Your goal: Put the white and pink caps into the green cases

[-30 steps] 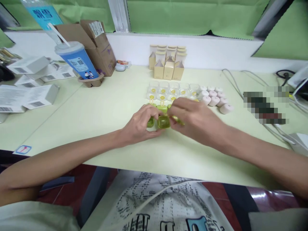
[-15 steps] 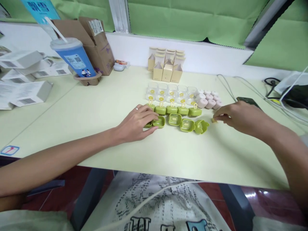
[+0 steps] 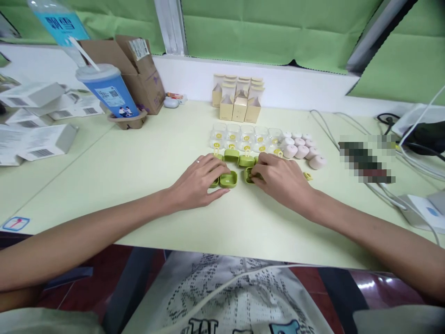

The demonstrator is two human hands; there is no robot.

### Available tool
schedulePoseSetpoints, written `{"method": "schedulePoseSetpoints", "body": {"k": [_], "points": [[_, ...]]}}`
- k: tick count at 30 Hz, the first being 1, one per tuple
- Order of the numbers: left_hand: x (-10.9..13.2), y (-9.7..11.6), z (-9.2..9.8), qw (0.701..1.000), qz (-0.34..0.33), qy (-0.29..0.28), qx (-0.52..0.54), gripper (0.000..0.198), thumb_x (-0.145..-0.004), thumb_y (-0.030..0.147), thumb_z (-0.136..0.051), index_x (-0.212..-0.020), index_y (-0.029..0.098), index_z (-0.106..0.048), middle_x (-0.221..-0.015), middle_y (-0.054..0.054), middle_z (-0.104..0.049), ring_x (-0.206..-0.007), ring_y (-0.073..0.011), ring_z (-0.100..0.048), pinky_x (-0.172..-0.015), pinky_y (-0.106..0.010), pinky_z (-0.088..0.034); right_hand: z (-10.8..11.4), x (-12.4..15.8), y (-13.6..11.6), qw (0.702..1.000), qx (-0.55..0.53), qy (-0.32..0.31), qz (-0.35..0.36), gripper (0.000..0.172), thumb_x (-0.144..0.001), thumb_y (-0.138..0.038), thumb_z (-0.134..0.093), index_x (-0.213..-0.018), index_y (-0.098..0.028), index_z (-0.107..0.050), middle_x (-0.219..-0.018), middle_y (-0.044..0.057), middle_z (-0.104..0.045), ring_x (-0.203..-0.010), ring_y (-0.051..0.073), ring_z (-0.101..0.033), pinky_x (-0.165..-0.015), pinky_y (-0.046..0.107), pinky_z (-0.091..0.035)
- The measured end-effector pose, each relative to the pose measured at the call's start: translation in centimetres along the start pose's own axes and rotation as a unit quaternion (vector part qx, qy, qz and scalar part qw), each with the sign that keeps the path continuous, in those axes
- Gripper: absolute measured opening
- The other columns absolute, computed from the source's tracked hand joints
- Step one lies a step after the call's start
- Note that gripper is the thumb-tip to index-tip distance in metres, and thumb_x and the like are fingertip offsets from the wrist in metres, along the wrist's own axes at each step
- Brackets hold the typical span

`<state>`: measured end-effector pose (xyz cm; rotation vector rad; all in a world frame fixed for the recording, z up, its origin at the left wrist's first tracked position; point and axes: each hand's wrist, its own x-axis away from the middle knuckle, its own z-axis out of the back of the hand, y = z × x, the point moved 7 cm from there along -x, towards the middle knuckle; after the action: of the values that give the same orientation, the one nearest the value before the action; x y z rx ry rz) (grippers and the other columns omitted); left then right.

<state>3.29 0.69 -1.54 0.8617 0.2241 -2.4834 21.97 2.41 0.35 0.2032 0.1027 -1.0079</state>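
My left hand (image 3: 200,180) curls over the left end of a double row of small green cases, thumb in front, gripping the leftmost open green case (image 3: 213,183). Beside its fingertips sits another open green case (image 3: 228,179), its inside bare. My right hand (image 3: 283,181) has its fingers pinched together inside a third open case (image 3: 247,175); what they hold is hidden. Several lids with loops, such as the green lid (image 3: 246,161), stand behind. The right-hand cases are covered by my right hand. Just past it lies a small yellow piece (image 3: 308,176).
Behind the cases stand clear plastic cups (image 3: 233,134), several pale pink rounded pieces (image 3: 301,151) and open cardboard boxes (image 3: 239,109). A blue drink cup (image 3: 113,95), brown carton (image 3: 148,79) and white boxes (image 3: 45,141) are left. Cables (image 3: 385,192) run at right.
My right hand has moved left from the small yellow piece at the right to an open green case near the middle. My left hand stays on the left cases. The view has shifted slightly.
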Motion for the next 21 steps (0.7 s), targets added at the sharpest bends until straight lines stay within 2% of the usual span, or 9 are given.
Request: {"method": "schedulePoseSetpoints", "body": {"k": [3, 8, 12, 14, 16, 19, 21], "points": [[-0.2, 0.3, 0.4, 1.000, -0.011, 0.022, -0.009, 0.028, -0.106, 0.036, -0.073, -0.127, 0.019, -0.067, -0.117, -0.011, -0.080, -0.110, -0.0294, -0.066, -0.092, -0.044, -0.052, 0.1, 0.1, -0.1, 1.000, 0.022, 0.011, 0.009, 0.026, -0.102, -0.009, -0.056, -0.091, -0.013, -0.079, -0.101, 0.013, -0.068, -0.079, 0.018, -0.051, -0.062, 0.034, -0.014], [-0.6, 1.2, 1.0, 0.998, -0.038, 0.057, -0.013, 0.021, -0.103, 0.023, -0.071, -0.124, 0.021, -0.068, -0.111, -0.009, -0.081, -0.105, -0.0285, -0.068, -0.087, -0.044, -0.054, 0.1, -0.2, -0.7, 0.998, 0.056, 0.000, 0.041, 0.032, -0.103, -0.003, -0.050, -0.088, -0.011, -0.077, -0.098, 0.013, -0.067, -0.074, 0.016, -0.046, -0.060, 0.035, -0.014], [-0.9, 1.5, 1.3, 0.995, -0.039, 0.091, 0.014, 0.031, -0.102, 0.019, -0.073, -0.132, 0.020, -0.064, -0.116, -0.012, -0.080, -0.109, -0.0290, -0.072, -0.093, -0.047, -0.062, 1.3, 0.2, -0.8, 0.996, 0.054, 0.016, 0.068, 0.028, -0.105, -0.005, -0.053, -0.090, -0.011, -0.076, -0.101, 0.013, -0.069, -0.075, 0.016, -0.049, -0.057, 0.034, -0.015], [-1.1, 1.7, 1.4, 0.993, -0.034, 0.107, 0.044, 0.045, -0.102, 0.024, -0.078, -0.142, 0.017, -0.061, -0.127, -0.017, -0.078, -0.120, -0.0313, -0.074, -0.101, -0.051, -0.065, 2.7, 0.7, -1.1, 0.995, 0.012, 0.050, 0.089, 0.024, -0.108, -0.011, -0.057, -0.095, -0.012, -0.078, -0.101, 0.011, -0.070, -0.076, 0.016, -0.053, -0.057, 0.032, -0.017], [-1.1, 1.9, 1.5, 0.990, -0.036, 0.119, 0.071, 0.060, -0.101, 0.033, -0.083, -0.151, 0.015, -0.057, -0.137, -0.022, -0.076, -0.129, -0.0333, -0.074, -0.105, -0.054, -0.067, 4.0, 1.3, -1.7, 0.986, -0.070, 0.087, 0.121, 0.020, -0.109, -0.018, -0.061, -0.102, -0.014, -0.080, -0.100, 0.010, -0.069, -0.077, 0.016, -0.057, -0.059, 0.030, -0.025], [-1.0, 2.6, 1.8, 0.982, -0.054, 0.151, 0.096, 0.059, -0.101, 0.030, -0.083, -0.154, 0.018, -0.059, -0.129, -0.017, -0.081, -0.122, -0.0289, -0.079, -0.100, -0.049, -0.071, 5.2, 2.0, -2.6, 0.960, -0.180, 0.132, 0.167, 0.022, -0.111, -0.023, -0.060, -0.108, -0.015, -0.080, -0.097, 0.008, -0.067, -0.079, 0.015, -0.060, -0.064, 0.029, -0.036], [-0.8, 2.8, 2.2, 0.977, -0.057, 0.176, 0.102, 0.055, -0.102, 0.024, -0.082, -0.153, 0.023, -0.061, -0.119, -0.012, -0.084, -0.113, -0.0248, -0.082, -0.095, -0.044, -0.073, 5.5, 2.3, -3.0, 0.950, -0.196, 0.159, 0.185, 0.026, -0.114, -0.024, -0.056, -0.109, -0.015, -0.080, -0.095, 0.008, -0.066, -0.080, 0.015, -0.061, -0.063, 0.030, -0.036]]}}
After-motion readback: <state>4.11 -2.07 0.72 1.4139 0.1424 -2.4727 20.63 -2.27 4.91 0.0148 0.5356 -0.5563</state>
